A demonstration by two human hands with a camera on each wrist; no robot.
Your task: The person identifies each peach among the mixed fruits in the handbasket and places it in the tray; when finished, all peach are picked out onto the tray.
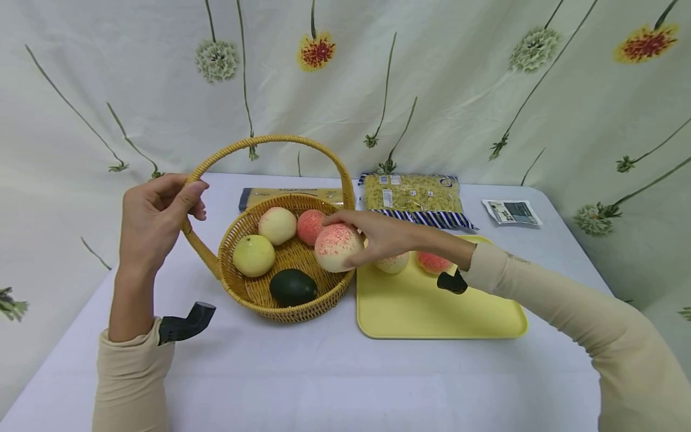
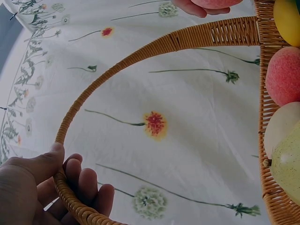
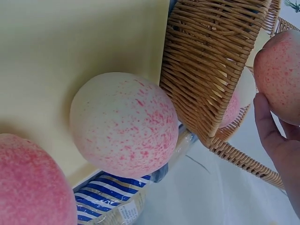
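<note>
My left hand (image 1: 153,213) grips the arched handle (image 1: 270,140) of a round wicker basket (image 1: 294,313) on its left side. In the left wrist view the fingers curl round the woven handle (image 2: 84,96). Above the basket's right rim, my right hand (image 1: 383,237) holds a white peach speckled with pink (image 1: 337,247). Inside the basket lie a pale peach (image 1: 278,225), a redder peach (image 1: 311,227), a yellow-green pear (image 1: 254,255) and a dark green avocado (image 1: 293,287). The left wrist view also shows a yellow fruit (image 2: 288,21) at the basket's edge.
Right of the basket sits a yellow tray (image 1: 439,318) bearing a speckled peach (image 1: 392,264) and a pinker peach (image 1: 433,263). Behind stand a striped pasta bag (image 1: 412,195), a long flat package (image 1: 291,197) and a small white packet (image 1: 511,212).
</note>
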